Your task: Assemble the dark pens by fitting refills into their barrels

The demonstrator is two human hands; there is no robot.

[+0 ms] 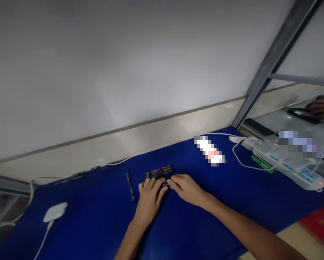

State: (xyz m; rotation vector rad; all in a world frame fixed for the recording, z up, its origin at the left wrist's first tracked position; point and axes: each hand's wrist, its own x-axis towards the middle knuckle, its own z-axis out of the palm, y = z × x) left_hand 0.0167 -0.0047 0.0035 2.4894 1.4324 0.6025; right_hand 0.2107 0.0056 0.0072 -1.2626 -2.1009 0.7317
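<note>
On the blue table (pixel 102 216), my left hand (pixel 149 200) and my right hand (pixel 186 187) meet just in front of a row of dark pens (pixel 158 171). Between them is a dark pen (pixel 165 184), mostly covered by the fingers. My left thumb and fingers close round its left part, while my right fingertips pinch its right end. Another dark pen (pixel 131 186) lies alone, left of my left hand, pointing away from me.
A white case (pixel 55 212) with a cable is at the left. A pixelated bright object (pixel 210 151) lies at the back right. White power strips (pixel 294 168), cables and a green item (pixel 262 164) are farther right. Beyond, a person's hand (pixel 323 108) shows near a metal post (pixel 259 79).
</note>
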